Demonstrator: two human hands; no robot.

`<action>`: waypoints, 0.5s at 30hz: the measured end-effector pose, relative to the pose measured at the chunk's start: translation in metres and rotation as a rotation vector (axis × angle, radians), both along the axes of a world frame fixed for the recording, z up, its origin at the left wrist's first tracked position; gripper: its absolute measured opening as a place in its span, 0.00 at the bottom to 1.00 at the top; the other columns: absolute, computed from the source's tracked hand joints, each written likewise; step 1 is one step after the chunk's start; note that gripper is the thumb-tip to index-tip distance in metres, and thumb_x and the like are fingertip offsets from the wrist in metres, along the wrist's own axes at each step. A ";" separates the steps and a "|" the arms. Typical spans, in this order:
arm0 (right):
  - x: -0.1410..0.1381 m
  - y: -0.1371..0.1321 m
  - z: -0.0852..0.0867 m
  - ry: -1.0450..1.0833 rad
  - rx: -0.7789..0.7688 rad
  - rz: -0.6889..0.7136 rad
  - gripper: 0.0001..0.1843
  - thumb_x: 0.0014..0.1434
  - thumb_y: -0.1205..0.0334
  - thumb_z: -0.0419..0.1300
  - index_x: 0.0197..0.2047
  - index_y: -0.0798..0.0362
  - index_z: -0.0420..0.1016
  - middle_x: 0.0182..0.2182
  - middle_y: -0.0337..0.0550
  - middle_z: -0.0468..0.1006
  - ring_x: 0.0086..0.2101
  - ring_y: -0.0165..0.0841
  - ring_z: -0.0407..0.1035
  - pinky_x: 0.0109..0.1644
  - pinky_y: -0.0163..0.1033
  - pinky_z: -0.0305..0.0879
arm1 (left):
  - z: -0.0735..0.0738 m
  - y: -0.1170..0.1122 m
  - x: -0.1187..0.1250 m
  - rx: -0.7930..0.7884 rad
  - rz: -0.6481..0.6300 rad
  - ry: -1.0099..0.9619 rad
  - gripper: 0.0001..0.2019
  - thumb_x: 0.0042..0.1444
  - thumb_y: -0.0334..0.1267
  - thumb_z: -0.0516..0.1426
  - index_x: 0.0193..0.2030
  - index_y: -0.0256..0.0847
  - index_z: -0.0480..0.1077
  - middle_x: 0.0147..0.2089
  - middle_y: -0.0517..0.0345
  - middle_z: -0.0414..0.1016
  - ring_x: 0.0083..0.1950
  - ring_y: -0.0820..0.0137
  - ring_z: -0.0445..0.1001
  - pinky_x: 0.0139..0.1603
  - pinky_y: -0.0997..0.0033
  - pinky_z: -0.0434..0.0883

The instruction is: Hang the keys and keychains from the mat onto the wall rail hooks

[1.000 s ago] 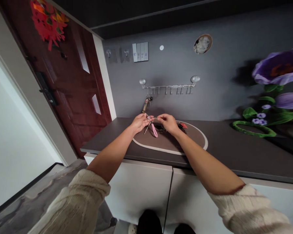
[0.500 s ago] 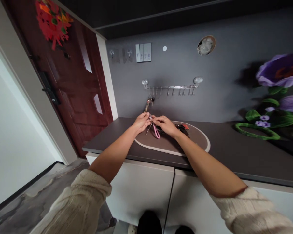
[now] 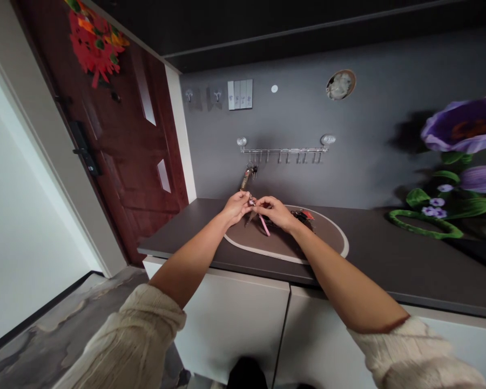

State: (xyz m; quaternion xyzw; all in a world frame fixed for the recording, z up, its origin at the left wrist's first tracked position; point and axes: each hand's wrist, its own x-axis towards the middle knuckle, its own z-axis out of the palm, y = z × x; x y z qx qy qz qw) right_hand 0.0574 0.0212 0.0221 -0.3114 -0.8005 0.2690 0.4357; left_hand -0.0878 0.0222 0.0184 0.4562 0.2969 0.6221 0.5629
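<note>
Just above the oval mat, my left hand (image 3: pixel 237 207) pinches a small bunch of keys (image 3: pixel 251 202) with its fingers closed. Meeting it from the right, my right hand (image 3: pixel 277 213) has thumb and fingertips closed on the same bunch. A pink strap (image 3: pixel 265 227) dangles from it between my hands, and a thin key blade seems to hang beside the strap. The exact part under my fingertips is too small to make out. Behind my left hand, another set of keys with a brown tag (image 3: pixel 245 179) hangs from the clear hook rail (image 3: pixel 285 151).
Dark items with a red piece (image 3: pixel 308 214) lie on the brown mat (image 3: pixel 328 237) right of my right hand. The mat rests on a dark countertop (image 3: pixel 372 259) above white cabinets. Purple artificial flowers (image 3: pixel 461 129) stand at right; a dark red door (image 3: pixel 133 189) is at left.
The view has tilted slightly, so everything sits a little lower. Both hands stay together on the keys; the pink strap has swung slightly right and the key blade hangs at a different angle.
</note>
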 end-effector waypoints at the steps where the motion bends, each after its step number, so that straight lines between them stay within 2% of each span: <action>1: 0.000 0.001 0.000 0.008 -0.002 0.003 0.12 0.44 0.54 0.58 0.27 0.55 0.71 0.28 0.38 0.70 0.30 0.27 0.62 0.38 0.35 0.59 | 0.000 0.000 0.000 0.003 0.000 0.000 0.06 0.53 0.34 0.52 0.29 0.36 0.60 0.25 0.61 0.67 0.29 0.78 0.69 0.42 0.67 0.68; 9: 0.004 0.002 0.002 0.206 -0.174 -0.006 0.09 0.44 0.58 0.57 0.27 0.55 0.68 0.24 0.37 0.70 0.25 0.26 0.63 0.34 0.34 0.60 | -0.001 0.003 -0.002 0.002 -0.013 -0.013 0.05 0.54 0.32 0.52 0.28 0.34 0.60 0.25 0.59 0.69 0.31 0.76 0.72 0.47 0.61 0.67; 15: 0.008 0.003 0.003 0.318 -0.194 -0.063 0.11 0.41 0.57 0.59 0.27 0.56 0.70 0.26 0.40 0.73 0.27 0.27 0.65 0.37 0.35 0.61 | -0.001 0.001 -0.003 0.032 -0.042 -0.029 0.05 0.54 0.29 0.51 0.27 0.33 0.61 0.25 0.57 0.69 0.34 0.73 0.73 0.50 0.58 0.67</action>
